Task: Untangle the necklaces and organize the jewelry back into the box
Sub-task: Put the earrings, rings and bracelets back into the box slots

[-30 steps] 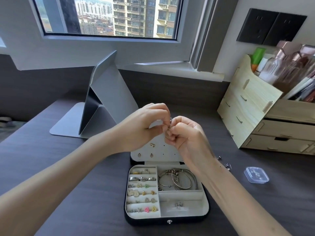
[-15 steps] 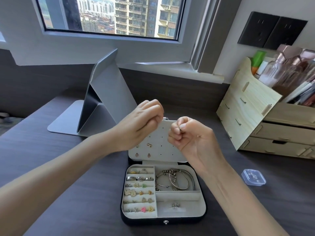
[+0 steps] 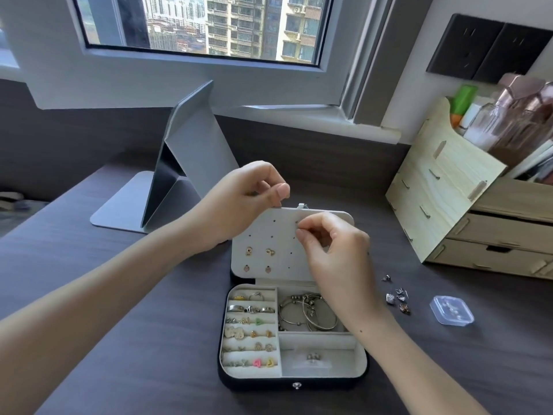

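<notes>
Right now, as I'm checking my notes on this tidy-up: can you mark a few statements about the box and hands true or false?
1. The jewelry box lies open on the table. True.
2. The bangles lie in the front right compartment. False: they are in the rear right one.
3. The earring panel carries four earrings, low on its left. True.
4. The clear case sits inside the box. False: it is on the table, right of the box.
5. Both hands lie flat on the table. False: the left hand and right hand are raised at the panel, fingers pinched.
</notes>
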Available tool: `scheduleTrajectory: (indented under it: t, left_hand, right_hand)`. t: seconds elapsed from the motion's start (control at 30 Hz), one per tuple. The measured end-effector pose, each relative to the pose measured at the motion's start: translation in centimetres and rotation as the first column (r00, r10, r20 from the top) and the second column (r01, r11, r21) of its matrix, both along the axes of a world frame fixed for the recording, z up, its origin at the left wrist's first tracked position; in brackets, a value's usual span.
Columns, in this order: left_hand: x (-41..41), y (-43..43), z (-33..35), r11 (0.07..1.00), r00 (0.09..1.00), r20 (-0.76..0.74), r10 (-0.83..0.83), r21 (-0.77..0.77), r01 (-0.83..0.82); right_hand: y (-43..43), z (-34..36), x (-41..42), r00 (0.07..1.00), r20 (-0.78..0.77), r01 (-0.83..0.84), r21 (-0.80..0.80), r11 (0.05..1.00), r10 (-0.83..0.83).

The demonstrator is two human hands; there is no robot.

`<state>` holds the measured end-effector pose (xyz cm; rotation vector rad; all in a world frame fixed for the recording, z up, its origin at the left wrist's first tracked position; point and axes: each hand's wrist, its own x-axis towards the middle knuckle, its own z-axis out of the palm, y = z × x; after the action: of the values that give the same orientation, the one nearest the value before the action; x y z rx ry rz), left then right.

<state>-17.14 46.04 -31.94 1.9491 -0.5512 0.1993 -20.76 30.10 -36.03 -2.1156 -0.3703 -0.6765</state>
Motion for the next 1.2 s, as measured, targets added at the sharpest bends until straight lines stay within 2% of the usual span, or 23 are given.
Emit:
scheduleTrajectory:
  t: [0.5,0.63,0.73,0.8,0.9,1.03,1.2]
  left_hand:
    - [-0.7,0.3,0.0,0.982,0.982,-0.184,-0.036,-0.19,0.0]
    - [-1.0,0.4,0.1,0.967,0.969,-0.227,-0.098,-0.253,0.038]
    - [-1.1,1.0,0.3,0.954,0.947,-0.256,-0.193,-0.275,0.12]
    - [-1.0,1.6,0.4,0.944,0.921,-0.28,-0.269,-0.265,0.195]
    - [-0.8,2.3,0.7,0.911,0.856,-0.322,-0.403,-0.224,0.345]
    - [-0.3,2.4,0.8,0.887,0.821,-0.339,-0.459,-0.129,0.443]
    - [0.7,1.3,-0.3,0.84,0.771,-0.418,-0.48,0.034,0.541]
  right_hand:
    - [0.4,0.3,-0.4,0.996,0.039,0.076,-0.006,0.997,-0.076]
    - [0.7,0.5,-0.6,0.977,0.163,0.161,-0.124,0.979,-0.14]
    - [0.2,0.7,-1.3,0.921,0.305,0.333,-0.285,0.899,-0.244]
    - [-0.8,0.9,-1.4,0.897,0.368,0.378,-0.352,0.856,-0.245]
    - [-2.4,1.1,-1.2,0.926,0.359,0.265,-0.385,0.884,-0.122]
    - [-3.5,0.7,-1.3,0.968,0.248,0.03,-0.301,0.953,0.048]
    - [-3.4,-0.3,-1.9,0.952,0.284,-0.041,-0.257,0.965,0.116]
